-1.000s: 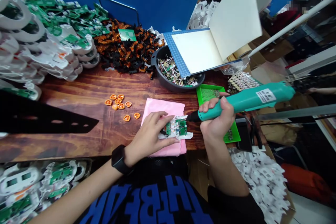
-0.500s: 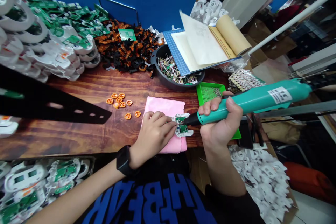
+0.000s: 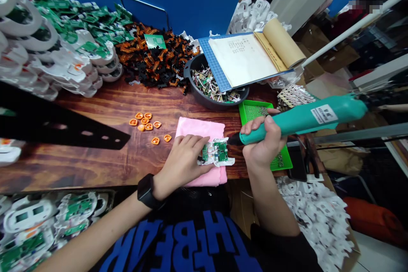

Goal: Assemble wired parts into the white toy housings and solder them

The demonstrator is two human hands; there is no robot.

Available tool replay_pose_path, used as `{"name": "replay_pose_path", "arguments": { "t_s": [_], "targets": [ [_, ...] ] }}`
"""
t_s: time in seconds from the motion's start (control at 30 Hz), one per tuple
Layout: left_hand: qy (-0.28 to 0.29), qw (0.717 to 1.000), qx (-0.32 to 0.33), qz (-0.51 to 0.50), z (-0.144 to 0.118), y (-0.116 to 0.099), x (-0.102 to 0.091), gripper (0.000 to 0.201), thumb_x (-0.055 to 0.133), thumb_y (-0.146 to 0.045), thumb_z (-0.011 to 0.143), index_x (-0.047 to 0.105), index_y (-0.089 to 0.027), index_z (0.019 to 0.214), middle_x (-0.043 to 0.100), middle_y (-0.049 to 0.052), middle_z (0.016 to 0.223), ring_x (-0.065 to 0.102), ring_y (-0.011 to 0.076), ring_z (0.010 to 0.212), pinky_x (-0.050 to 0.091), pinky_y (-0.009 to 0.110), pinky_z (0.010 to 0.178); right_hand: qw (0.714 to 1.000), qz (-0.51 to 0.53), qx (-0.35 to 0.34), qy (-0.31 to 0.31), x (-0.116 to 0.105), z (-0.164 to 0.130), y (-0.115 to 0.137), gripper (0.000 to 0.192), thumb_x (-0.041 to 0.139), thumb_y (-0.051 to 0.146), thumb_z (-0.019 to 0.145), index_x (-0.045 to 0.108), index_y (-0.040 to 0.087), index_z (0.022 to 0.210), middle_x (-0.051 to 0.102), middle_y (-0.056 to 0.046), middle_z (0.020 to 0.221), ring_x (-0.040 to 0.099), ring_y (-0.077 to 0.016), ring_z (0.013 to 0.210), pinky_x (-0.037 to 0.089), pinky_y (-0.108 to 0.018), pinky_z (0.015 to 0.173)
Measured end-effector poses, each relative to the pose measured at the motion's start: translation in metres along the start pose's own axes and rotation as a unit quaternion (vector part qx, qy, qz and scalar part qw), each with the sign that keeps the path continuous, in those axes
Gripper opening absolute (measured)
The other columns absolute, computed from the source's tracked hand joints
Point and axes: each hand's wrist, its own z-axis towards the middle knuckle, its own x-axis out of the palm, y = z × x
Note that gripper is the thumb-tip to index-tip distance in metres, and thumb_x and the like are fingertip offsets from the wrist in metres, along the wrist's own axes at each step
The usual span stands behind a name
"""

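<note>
The shell (image 3: 228,162), mid-frame on the cloth (image 3: 200,125), stood open, boards (image 3: 220,151) inside: seemingly part-done, fastening unverifiable. My left hand (image 3: 183,157) gripped its sides; my right hand (image 3: 264,146) encircled the driver (image 3: 296,123).

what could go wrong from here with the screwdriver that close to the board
The black nose of the electric screwdriver is close to the exposed green circuit board, so a slip might scratch it. The white housing lies on a soft pink cloth, held by the left hand, and could shift; its fingers are near the tool's line. The right hand is beside the green tray, so it might knock the small metal parts inside.
</note>
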Motion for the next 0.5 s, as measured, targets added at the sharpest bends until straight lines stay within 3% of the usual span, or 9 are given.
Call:
{"name": "replay_pose_path", "arguments": {
  "t_s": [0.5],
  "targets": [
    [0.001, 0.998, 0.0, -0.066, 0.002, 0.005, 0.007, 0.052, 0.075, -0.035, 0.073, 0.058, -0.014, 0.117, 0.062, 0.009, 0.108, 0.053, 0.0252, 0.1, 0.046, 0.039, 0.09, 0.999, -0.011, -0.02, 0.036, -0.001, 0.0, -0.018, 0.018, 0.062, 0.027, 0.077, 0.051, 0.021, 0.09, 0.049, 0.009, 0.052, 0.047, -0.0093, 0.04, 0.042, -0.025, 0.042]
  ]
}}
